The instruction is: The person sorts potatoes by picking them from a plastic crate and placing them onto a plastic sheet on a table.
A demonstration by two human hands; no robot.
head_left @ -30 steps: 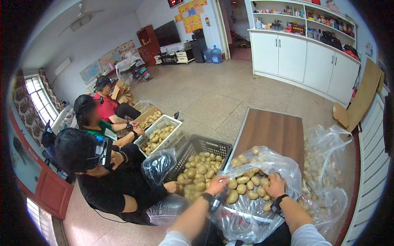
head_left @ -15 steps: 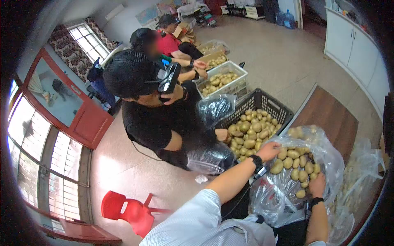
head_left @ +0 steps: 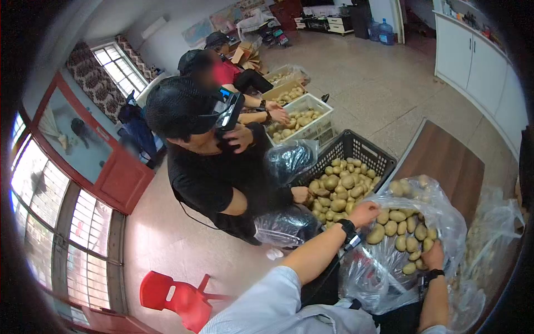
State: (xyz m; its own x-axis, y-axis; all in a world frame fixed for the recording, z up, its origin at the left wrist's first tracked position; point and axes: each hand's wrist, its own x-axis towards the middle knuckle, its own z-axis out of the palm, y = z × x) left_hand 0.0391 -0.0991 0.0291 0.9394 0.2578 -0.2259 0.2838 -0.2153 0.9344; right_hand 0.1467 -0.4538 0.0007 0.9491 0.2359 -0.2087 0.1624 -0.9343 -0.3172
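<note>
A clear plastic bag (head_left: 361,278) lies spread open over my lap and the board's edge, with several potatoes (head_left: 412,244) inside. My left hand (head_left: 365,214) is closed on the bag's rim, beside the black crate. Down at the right side of the bag, my right hand (head_left: 433,257) curls against the lower potatoes. Its fingertips are partly hidden, so I cannot make out what it grips. Each of my wrists has a dark band.
A black crate (head_left: 384,157) of potatoes stands ahead, with a co-worker's hand (head_left: 301,195) at its near left side. White crates (head_left: 322,119) of potatoes stand beyond. A brown board (head_left: 445,161) is at right, another plastic bag (head_left: 492,234) beside it. A red chair (head_left: 178,298) stands at left.
My right hand has shifted slightly down, and the potatoes near it have moved a little. My left hand stays at the bag's rim. The view has tilted slightly.
</note>
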